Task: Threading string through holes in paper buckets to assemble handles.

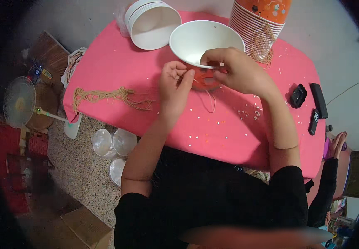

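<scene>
A paper bucket (200, 39), white inside and orange-red outside, lies tilted on the pink table with its mouth facing up and away. My right hand (242, 72) is closed over its near rim, fingers inside and thumb outside. Just left of that rim, my left hand (175, 85) has thumb and fingers pinched together, apparently on a thin cord. A loop of tan cord (212, 103) hangs below the bucket between my hands. How the cord meets the bucket is hidden by my fingers.
Stacked white buckets (154, 27) lie at the back left; a tall orange stack with cords (258, 31) stands back right. A bundle of cords (104, 95) and small paper dots (250, 112) lie on the pink cloth (237, 149). A black tray (298, 96) and remote (313, 121) sit right.
</scene>
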Available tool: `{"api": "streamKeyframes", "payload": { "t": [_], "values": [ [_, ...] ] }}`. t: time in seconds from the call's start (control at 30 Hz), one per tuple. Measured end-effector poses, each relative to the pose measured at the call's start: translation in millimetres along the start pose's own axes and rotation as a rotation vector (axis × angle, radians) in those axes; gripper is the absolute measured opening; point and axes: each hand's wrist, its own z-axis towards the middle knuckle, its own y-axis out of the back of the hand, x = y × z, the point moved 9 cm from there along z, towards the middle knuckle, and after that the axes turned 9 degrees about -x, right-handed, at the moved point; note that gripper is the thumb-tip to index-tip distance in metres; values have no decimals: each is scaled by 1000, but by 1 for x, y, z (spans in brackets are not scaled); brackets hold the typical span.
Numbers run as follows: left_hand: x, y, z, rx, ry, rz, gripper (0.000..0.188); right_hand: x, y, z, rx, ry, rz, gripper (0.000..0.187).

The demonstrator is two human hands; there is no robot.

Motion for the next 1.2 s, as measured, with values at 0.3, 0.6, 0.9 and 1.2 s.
{"api": "streamKeyframes", "payload": {
  "t": [0.3, 0.6, 0.9, 1.2],
  "values": [
    [-3, -11, -7, 55, -22, -46, 22, -8, -4, -1, 34, -56, 150, 20],
    [-12, -18, -10, 67, -97, -65, 25, -10, -10, -2, 102, -82, 174, 18],
    [0, 1, -3, 32, -8, 81, 9, -6, -7, -1, 83, -67, 161, 17],
    [-15, -2, -22, 170, -54, 153, 31, 49, 36, -10, -380, 339, -108, 21]
  ]
}}
